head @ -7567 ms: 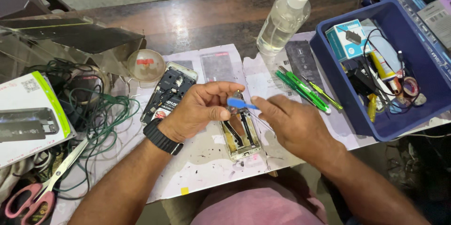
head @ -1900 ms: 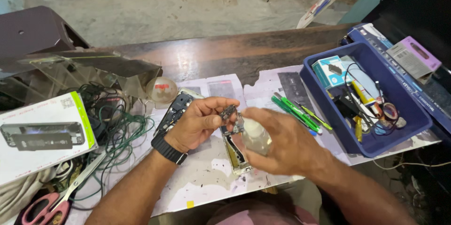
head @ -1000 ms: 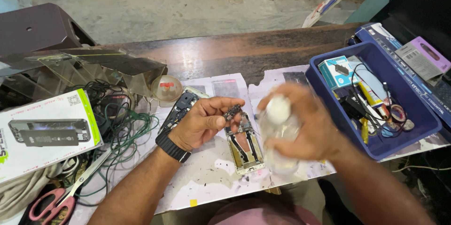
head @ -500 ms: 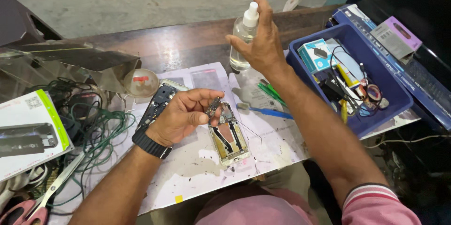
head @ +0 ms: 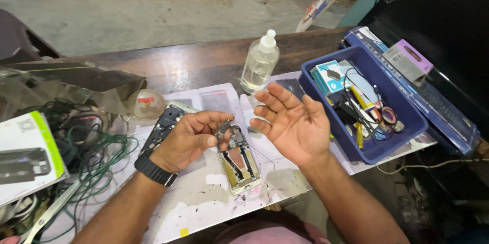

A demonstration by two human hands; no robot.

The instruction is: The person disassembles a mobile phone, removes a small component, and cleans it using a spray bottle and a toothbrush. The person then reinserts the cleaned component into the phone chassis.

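Pinching a small circuit part (head: 222, 128) in left hand (head: 188, 139), right hand (head: 295, 124) open, empty, teal box (head: 326, 77) in blue bin (head: 372, 147)

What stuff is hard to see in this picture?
Head view:
- Small dark part: mostly hidden by left hand fingers.
- Scissors: cut off by the bottom-left edge.
- Items in the blue bin: tangled, too small to tell.
- Right hand: open, hides the paper below.
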